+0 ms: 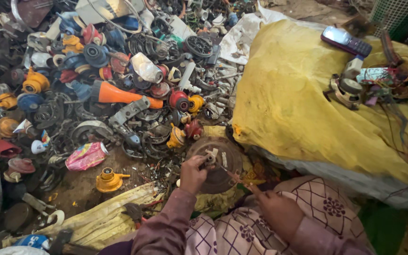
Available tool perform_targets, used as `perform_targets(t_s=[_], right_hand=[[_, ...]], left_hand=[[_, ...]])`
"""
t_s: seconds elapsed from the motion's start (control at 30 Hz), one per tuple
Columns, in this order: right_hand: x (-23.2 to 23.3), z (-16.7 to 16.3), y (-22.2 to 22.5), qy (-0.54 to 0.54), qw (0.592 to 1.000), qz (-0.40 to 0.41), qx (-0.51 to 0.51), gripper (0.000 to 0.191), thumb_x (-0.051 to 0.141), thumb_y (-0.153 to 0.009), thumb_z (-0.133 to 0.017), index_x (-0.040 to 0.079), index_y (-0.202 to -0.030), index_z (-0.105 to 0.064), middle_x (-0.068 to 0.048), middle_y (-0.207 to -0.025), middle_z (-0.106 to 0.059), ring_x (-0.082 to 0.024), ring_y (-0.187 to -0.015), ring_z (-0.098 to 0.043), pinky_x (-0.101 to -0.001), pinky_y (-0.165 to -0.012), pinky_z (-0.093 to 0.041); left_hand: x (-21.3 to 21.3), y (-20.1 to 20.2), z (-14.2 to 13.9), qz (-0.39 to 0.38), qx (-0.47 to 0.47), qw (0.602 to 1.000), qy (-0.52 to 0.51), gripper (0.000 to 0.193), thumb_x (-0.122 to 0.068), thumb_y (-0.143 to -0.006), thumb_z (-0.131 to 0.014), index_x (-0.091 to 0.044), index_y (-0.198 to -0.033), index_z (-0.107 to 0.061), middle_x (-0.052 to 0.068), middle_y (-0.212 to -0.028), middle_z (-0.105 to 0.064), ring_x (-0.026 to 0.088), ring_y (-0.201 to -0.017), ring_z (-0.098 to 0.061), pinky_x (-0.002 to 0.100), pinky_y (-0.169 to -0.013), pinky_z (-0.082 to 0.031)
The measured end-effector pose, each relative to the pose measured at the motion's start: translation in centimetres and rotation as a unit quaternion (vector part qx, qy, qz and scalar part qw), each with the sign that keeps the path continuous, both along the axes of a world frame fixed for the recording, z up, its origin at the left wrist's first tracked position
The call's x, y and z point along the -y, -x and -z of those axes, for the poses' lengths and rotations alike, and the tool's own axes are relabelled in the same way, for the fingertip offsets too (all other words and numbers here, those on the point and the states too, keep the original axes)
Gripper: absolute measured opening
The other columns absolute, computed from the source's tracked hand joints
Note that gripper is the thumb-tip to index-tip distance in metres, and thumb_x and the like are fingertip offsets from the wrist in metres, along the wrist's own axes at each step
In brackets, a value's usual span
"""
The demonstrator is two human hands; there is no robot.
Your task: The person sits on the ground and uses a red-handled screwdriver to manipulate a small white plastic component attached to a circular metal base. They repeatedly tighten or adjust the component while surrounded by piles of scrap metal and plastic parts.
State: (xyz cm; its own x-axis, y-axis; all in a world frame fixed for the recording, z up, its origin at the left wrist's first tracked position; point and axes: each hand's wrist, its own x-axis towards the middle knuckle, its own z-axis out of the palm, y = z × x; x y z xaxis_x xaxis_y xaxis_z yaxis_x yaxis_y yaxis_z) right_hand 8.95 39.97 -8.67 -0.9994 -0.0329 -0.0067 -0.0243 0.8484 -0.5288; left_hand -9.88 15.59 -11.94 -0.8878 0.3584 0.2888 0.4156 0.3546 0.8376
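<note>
— While the small pale metal part (210, 157) is pinched at the centre of the rusty round disc (216, 163), the disc itself is seen lying flat on the ground just in front of the knees, at the foot of the yellow sack (298, 108).

— And the left hand (192, 174)?

— Its grip is closed on that small part, fingers and thumb clamped around it right over the disc's hub. The right hand (277, 210) is closed too, around a thin rusty tool (234, 177) whose tip is pointed toward the disc; whether the tip is touching cannot be told.

— What is spread around?

— Just left of the disc, a yellow plastic fitting (108, 180) is set on bare dirt, with a crushed pink can (87, 156) near it. Beyond, a heap of scrap parts is piled up, an orange cone-shaped piece (121, 94) among them. On top of the sack, well apart from the hands, a mobile phone (346, 41) and a tangle of wires with a small motor (348, 89) are laid out.
</note>
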Motion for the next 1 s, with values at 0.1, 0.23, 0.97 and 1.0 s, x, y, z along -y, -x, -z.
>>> perform_targets(t_s=[0.1,0.23,0.97,1.0], right_hand=[[-1.0,1.0,-0.1,0.363,0.917,0.132,0.102,0.055,0.024,-0.09,-0.071,0.018,-0.142,-0.058,-0.011,-0.088,-0.073,-0.019,-0.06,-0.06,-0.0366,-0.051,-0.05],[-3.8,3.9,-0.3,0.708,0.589,0.304,0.244,0.034,0.027,-0.103,-0.061,-0.005,-0.116,-0.059,-0.01,-0.083,-0.061,-0.017,-0.062,-0.061,-0.0325,-0.051,-0.049],[-1.1,1.1,0.4,0.658,0.643,0.227,0.318,0.05,0.031,-0.1,-0.061,-0.004,-0.134,-0.063,-0.015,-0.085,-0.064,-0.016,-0.05,-0.051,-0.0288,-0.044,-0.04],[-0.7,1.8,0.7,0.667,0.646,0.205,0.311,0.048,0.029,-0.098,-0.062,-0.004,-0.132,-0.063,-0.011,-0.087,-0.068,-0.011,-0.048,-0.046,-0.0258,-0.04,-0.035]], left_hand=[[0.0,0.0,-0.2,-0.006,-0.024,1.0,0.002,0.037,-0.007,-0.073,-0.082,-0.007,-0.109,-0.079,0.014,-0.099,-0.076,0.031,-0.089,-0.074,0.038,-0.078,-0.057],[0.1,0.0,0.0,-0.01,-0.012,1.0,0.016,0.036,-0.008,-0.074,-0.083,-0.008,-0.11,-0.08,0.014,-0.1,-0.077,0.031,-0.089,-0.075,0.037,-0.078,-0.057],[0.3,0.6,0.7,-0.001,-0.004,1.0,-0.01,0.037,-0.006,-0.072,-0.082,-0.006,-0.109,-0.078,0.014,-0.103,-0.077,0.03,-0.095,-0.075,0.036,-0.082,-0.058],[0.3,0.7,0.7,0.001,0.003,1.0,-0.011,0.038,-0.006,-0.072,-0.082,-0.007,-0.109,-0.079,0.014,-0.103,-0.078,0.029,-0.094,-0.075,0.036,-0.082,-0.058]])
